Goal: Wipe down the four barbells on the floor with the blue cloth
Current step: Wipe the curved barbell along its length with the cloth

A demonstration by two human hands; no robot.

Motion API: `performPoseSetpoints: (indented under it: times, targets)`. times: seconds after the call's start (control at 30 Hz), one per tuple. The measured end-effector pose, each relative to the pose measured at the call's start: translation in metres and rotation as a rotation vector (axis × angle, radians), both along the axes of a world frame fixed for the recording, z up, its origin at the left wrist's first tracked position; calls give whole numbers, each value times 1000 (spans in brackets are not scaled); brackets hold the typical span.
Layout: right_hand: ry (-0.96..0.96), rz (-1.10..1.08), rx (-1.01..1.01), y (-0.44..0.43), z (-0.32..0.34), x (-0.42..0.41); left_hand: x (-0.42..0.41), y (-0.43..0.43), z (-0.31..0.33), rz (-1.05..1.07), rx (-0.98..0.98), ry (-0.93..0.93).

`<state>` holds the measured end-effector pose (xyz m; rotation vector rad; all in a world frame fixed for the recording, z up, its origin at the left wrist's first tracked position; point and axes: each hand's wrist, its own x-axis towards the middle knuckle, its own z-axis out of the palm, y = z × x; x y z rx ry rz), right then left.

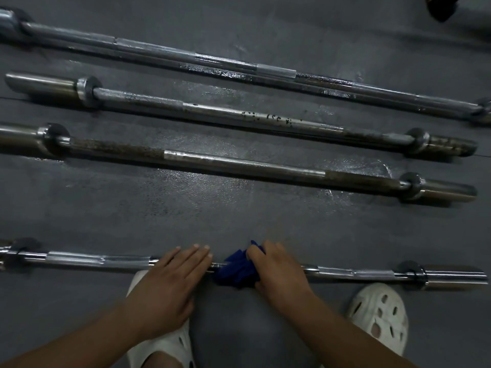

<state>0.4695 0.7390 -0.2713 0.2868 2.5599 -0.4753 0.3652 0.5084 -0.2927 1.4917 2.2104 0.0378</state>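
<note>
Blue cloth (pixel 239 269) sits bunched up right on the nearest barbell (pixel 101 260), and the right hand (pixel 276 269) curls its fingers over it, gripping the wad against the shaft near the middle. The left hand (pixel 172 277) lies flat just beside it, fingers straight and together, palm resting on the same bar and holding nothing. A short bit of bare shaft shows between the left fingertips and the cloth. That bar runs straight across, with its chrome sleeve at the right end and a collar at the left edge.

Beyond it, well apart, more bars lie roughly parallel on the dark grey floor (pixel 186 216). The second barbell (pixel 239 166) has rusty brown knurling at both ends of its shaft. The third barbell (pixel 239 115) is speckled with dark spots along its smooth middle. The farthest barbell (pixel 186 53) slants from top left down to the right edge. The floor glistens in patches between them. Down low are two white clogs: the left clog (pixel 164 346) under the left forearm, the right clog (pixel 380 314) just this side of the near bar's right sleeve.
</note>
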Motion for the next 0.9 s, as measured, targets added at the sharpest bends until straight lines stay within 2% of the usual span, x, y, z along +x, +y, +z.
performPoseSetpoints:
  times: [0.37,0.6,0.7,0.9]
  targets:
    - [-70,-34,-76,14,-2,0,-18,13,19,3,-4,33]
    - [-108,-9,-62,12,3,-5,-54,6,82,70,24,243]
    - [-111,2,-32,8,9,0,-55,-6,96,108,26,248]
    - [-156,-5,5,-2,10,16,-52,-24,64,124,-21,150]
